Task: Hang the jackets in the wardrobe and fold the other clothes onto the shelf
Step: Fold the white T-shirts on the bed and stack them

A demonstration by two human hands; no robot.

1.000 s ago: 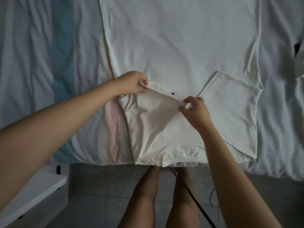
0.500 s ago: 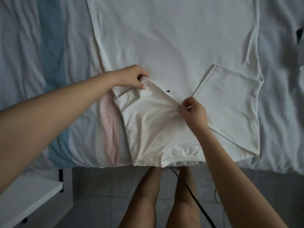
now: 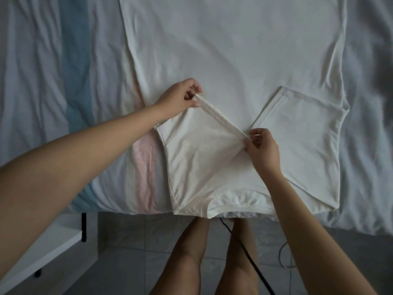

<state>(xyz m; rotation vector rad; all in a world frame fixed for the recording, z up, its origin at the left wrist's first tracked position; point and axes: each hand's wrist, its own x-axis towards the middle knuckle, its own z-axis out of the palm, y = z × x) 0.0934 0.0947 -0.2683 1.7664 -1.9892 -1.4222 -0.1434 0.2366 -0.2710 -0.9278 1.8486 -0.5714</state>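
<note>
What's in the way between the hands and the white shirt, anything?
Nothing visible. The left hand and the right hand each pinch one end of the sleeve hem of the white shirt, skin straight on cloth. The shirt's body beyond the raised sleeve lies bare too.

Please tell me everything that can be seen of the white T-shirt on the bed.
The white T-shirt looks like soft, thin cotton, slightly wrinkled. It lies flat on the bed sheet, collar at the bed's edge nearest the person. One sleeve lies folded onto the body. The left hand and right hand pinch the other sleeve's hem, holding it taut above the shirt.
</note>
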